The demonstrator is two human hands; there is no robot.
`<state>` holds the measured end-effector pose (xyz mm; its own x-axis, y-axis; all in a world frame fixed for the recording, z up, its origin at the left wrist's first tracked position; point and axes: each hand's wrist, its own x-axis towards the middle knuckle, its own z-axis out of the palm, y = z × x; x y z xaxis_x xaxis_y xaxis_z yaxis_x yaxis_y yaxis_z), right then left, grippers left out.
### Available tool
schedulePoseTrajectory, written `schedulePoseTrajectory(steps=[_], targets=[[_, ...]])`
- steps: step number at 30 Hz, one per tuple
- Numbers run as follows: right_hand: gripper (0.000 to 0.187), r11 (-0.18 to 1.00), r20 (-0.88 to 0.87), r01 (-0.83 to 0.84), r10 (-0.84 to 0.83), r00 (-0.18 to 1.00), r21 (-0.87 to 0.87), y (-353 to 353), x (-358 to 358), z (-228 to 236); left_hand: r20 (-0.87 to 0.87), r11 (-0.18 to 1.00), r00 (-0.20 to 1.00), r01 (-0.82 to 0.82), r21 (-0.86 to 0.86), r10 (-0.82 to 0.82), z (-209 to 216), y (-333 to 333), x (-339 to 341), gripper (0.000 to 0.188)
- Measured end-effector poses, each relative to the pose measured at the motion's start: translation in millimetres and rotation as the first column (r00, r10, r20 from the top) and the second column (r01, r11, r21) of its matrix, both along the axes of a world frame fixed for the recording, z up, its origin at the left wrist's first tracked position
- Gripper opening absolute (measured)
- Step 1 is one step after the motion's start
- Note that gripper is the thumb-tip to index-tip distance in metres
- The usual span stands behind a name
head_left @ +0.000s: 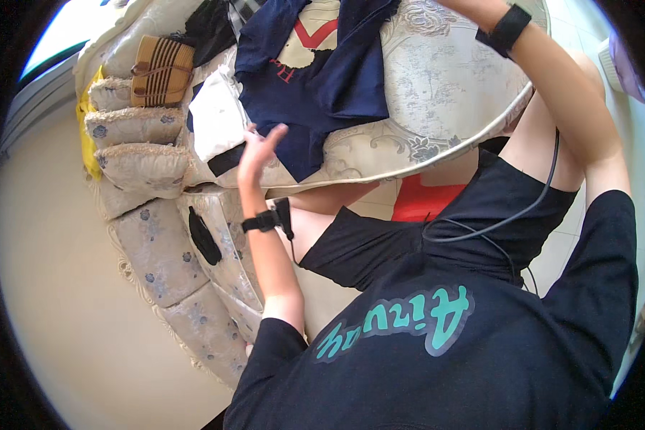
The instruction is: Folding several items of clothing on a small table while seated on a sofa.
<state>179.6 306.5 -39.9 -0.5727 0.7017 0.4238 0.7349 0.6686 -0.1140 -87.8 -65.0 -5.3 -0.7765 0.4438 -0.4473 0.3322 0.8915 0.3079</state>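
Observation:
My left hand point(260, 153) is raised over the sofa with fingers apart and nothing seen in it. Its fingertips overlap the edge of a folded white cloth point(218, 115) in the view; whether they touch, I cannot tell. Beside it a navy blue garment point(347, 89) with a cream and red patch point(314, 36) lies spread on the pale patterned sofa seat point(455, 61). A small black piece of cloth point(226, 162) sticks out under the white one. My right hand point(473, 8) reaches to the upper edge, where its fingers are cut off from view.
A rolled tan striped mat point(163, 70) leans against the sofa cushions point(140, 168) at the left, near something yellow point(89, 136). Dark clothes point(211, 32) lie at the back. A black item point(204, 236) rests on the nearer cushion. A cable point(494, 228) crosses my lap; something red point(426, 198) is below.

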Motion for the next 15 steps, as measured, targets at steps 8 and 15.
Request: schedulePoseTrajectory(steps=[8,15], targets=[[0.082,0.501,-0.052,-0.85,0.856,0.515,-0.16,-113,2,0,-0.228,0.99,0.967,0.094,-0.103,-0.115,-42,-48,61,0.108],[0.094,0.59,-0.014,-0.756,0.786,0.619,-0.284,-120,-7,-6,-0.16,0.981,0.983,-0.059,0.185,0.089,-55,-82,51,0.089]])
